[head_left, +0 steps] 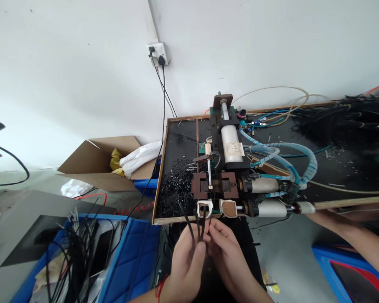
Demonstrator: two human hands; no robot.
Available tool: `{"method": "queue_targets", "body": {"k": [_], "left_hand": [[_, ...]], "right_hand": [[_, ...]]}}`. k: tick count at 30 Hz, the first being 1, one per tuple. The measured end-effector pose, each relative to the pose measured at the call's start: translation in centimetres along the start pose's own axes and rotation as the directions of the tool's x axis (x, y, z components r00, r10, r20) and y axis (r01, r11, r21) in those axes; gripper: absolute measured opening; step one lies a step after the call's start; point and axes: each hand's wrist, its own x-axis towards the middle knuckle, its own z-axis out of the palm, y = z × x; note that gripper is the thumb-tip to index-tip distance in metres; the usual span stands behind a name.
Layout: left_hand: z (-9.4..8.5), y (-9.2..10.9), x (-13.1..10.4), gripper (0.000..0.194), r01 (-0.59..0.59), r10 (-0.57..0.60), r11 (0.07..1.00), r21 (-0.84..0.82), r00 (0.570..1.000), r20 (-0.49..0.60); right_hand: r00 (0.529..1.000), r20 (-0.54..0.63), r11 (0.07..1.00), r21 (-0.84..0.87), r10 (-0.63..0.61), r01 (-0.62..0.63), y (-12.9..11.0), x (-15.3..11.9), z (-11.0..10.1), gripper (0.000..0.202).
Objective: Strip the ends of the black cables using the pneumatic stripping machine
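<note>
While black wires sprawl from the blue bin at far left, the left hand pinches several thin black cables upright, the right hand closing fingertips on them, just below the machine on the board's front edge.

Near, low and centre: left hand and right hand close together, fingertips pinching thin black wires that stand up toward the white jaws at the machine front. Just beyond, on a black board: white cylinder, blue hoses, a heap of black scraps (left of the machine). Far left, an open cardboard box. Near left, a blue crate with more wires. Far right, another person's forearm.
</note>
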Motion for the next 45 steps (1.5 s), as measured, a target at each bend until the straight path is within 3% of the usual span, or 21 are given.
{"method": "queue_targets", "body": {"k": [3, 10, 28, 45], "left_hand": [[0.1, 0.1, 0.5, 0.022, -0.101, 0.098, 0.992, 0.072, 0.994, 0.049], [0.3, 0.3, 0.9, 0.032, -0.101, 0.096, 0.994, 0.042, 0.989, 0.111], [1.0, 1.4, 1.4, 0.03, -0.052, 0.064, 0.996, -0.078, 0.985, 0.159], [0.7, 0.8, 1.4, 0.028, -0.051, 0.054, 0.998, -0.021, 0.988, 0.146]], "right_hand": [[0.999, 0.051, 0.997, 0.08, 0.019, -0.023, -0.2, 0.4, -0.1, 0.048], [0.984, 0.157, 0.981, 0.163, 0.081, -0.107, -1.0, 1.0, -1.0, 0.036], [0.986, 0.123, 0.964, 0.226, 0.114, -0.14, -1.7, 0.5, -1.2, 0.039], [0.982, 0.162, 0.968, 0.213, 0.1, -0.134, -1.8, 0.8, -1.0, 0.04]]}}
